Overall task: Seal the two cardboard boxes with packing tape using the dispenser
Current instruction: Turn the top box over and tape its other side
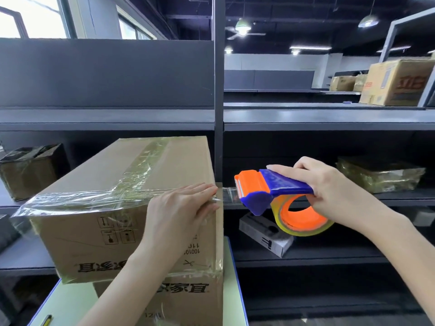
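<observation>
Left hand, flat, pins the tape strip to the upper box edge; right hand grips the dispenser, which likely needs tilting to cut.

One wide-angle camera on the person's head faces forward and a little down, close above the left hand, right hand and top box, with shelves beyond.

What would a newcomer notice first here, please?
The bright orange and blue tape dispenser, gripped by the right hand at centre right, stands out first. A clear strip of tape runs from it to the top cardboard box, where the left hand presses it down.
</observation>
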`<move>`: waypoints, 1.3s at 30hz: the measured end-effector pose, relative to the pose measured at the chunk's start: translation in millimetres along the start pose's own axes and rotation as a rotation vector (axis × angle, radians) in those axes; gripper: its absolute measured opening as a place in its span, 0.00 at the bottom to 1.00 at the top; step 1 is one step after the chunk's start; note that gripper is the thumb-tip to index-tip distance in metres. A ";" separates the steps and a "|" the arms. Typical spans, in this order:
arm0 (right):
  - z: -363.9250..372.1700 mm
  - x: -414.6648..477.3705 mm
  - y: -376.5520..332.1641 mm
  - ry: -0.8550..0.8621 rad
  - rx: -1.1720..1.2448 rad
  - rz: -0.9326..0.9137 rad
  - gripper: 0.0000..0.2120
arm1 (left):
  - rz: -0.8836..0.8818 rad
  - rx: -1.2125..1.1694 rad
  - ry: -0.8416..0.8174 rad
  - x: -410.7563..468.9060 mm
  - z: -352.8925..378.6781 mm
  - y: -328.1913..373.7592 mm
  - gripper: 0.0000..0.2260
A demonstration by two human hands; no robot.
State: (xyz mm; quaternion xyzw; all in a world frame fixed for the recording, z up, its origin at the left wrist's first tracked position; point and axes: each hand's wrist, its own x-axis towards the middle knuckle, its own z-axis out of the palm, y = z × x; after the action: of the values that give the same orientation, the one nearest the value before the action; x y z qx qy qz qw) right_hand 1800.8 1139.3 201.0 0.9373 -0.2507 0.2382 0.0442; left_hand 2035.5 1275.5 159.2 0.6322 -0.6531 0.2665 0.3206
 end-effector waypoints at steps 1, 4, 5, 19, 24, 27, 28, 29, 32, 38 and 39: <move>-0.2 -0.5 -0.6 -0.002 -0.003 -0.002 0.38 | -0.002 -0.008 0.015 -0.3 0.4 -0.1 0.11; -0.3 -1.3 -2.0 -0.014 -0.001 0.002 0.37 | -0.015 -0.032 0.049 -1.6 2.7 -2.4 0.13; -0.1 -1.2 -1.9 -0.022 0.000 0.008 0.36 | -0.018 -0.036 0.057 -1.9 3.5 -2.9 0.14; 1.2 -5.6 9.8 -0.010 0.031 0.009 0.38 | -0.083 -0.098 0.085 -2.4 4.2 -2.0 0.11; -6.6 -15.8 25.1 0.013 -0.007 0.069 0.39 | -0.026 -0.057 0.042 1.0 2.4 -1.8 0.12; 9.6 -11.1 18.1 -0.041 -0.070 0.045 0.36 | -0.036 -0.041 0.008 1.6 0.9 -0.1 0.12; 15.2 -9.0 13.4 -0.067 -0.078 0.038 0.34 | -0.036 -0.021 -0.007 1.1 0.5 -0.2 0.12; 20.0 -6.9 8.6 -0.090 -0.091 0.032 0.34 | -0.033 -0.002 -0.022 0.8 0.2 -0.1 0.12; 29.5 -0.8 -2.7 -0.141 -0.139 0.014 0.32 | -0.026 0.019 -0.025 -0.7 -1.8 2.9 0.12; 39.2 15.3 -20.8 -0.228 -0.132 0.012 0.32 | -0.027 -0.005 -0.045 -2.4 -9.1 9.4 0.23; 40.1 17.6 -23.8 -0.247 -0.128 0.007 0.32 | -0.028 -0.007 -0.047 -1.9 -9.3 9.1 0.23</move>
State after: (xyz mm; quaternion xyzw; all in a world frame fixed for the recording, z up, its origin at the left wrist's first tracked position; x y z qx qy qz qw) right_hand 1842.8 1144.1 174.7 0.9539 -0.2719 0.1048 0.0717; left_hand 2027.2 1284.3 164.4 0.6462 -0.6525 0.2446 0.3110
